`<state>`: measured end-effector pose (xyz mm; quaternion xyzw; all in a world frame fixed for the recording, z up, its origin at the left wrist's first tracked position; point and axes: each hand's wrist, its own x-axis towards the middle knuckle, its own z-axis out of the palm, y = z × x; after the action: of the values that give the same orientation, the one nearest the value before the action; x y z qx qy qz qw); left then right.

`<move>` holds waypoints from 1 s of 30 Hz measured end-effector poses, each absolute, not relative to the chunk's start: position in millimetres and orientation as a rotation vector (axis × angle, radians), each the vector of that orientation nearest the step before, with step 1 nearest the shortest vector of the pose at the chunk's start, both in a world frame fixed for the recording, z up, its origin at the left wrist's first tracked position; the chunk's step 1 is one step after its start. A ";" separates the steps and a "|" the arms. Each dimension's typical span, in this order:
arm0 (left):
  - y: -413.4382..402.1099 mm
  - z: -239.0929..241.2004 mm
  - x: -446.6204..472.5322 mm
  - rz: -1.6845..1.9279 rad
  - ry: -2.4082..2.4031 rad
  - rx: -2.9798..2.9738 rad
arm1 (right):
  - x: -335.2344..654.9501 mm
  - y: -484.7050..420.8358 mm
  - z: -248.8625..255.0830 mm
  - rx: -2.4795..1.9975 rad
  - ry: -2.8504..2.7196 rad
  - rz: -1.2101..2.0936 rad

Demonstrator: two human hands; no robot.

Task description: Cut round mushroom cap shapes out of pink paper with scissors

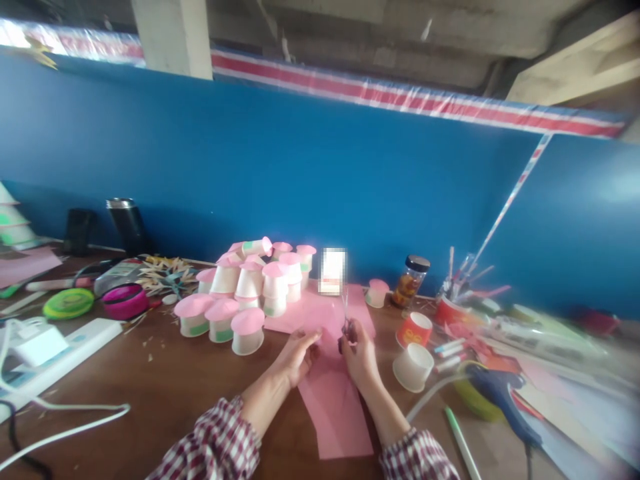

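My left hand (296, 358) pinches a piece of pink paper (327, 323) between thumb and fingers. In my right hand (361, 355) is a pair of scissors (345, 323), its blades pointing up and away from me beside that paper. Under both hands lies a long pink paper strip (340, 420), with more pink paper (285, 323) flat on the table behind. Several white paper cups with pink tops (247, 321) stand upside down in a stacked cluster left of my hands. Blur hides the exact outline of the held paper and whether the blades touch it.
To the right are a white paper cup (414, 368), a red cup (415, 329), a jar with a black lid (411, 280), markers and a blue glue gun (505, 393). A power strip (85, 347) with white cables and a pink tape roll (124, 301) lie left.
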<state>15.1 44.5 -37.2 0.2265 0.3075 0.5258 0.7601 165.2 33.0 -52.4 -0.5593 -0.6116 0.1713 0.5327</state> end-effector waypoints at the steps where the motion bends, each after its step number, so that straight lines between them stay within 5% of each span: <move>1: 44.9 -38.1 15.4 1.143 0.657 0.499 | 165.1 33.0 -52.8 -1.341 -1.462 0.397; 30: 52.2 -37.0 12.3 1.222 0.616 0.446 | 146.4 14.7 -28.7 -1.298 -1.531 0.842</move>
<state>12.3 52.2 -37.0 0.2041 0.2819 0.5596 0.7521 146.4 14.7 -28.7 -0.5283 -0.6230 0.3426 0.4641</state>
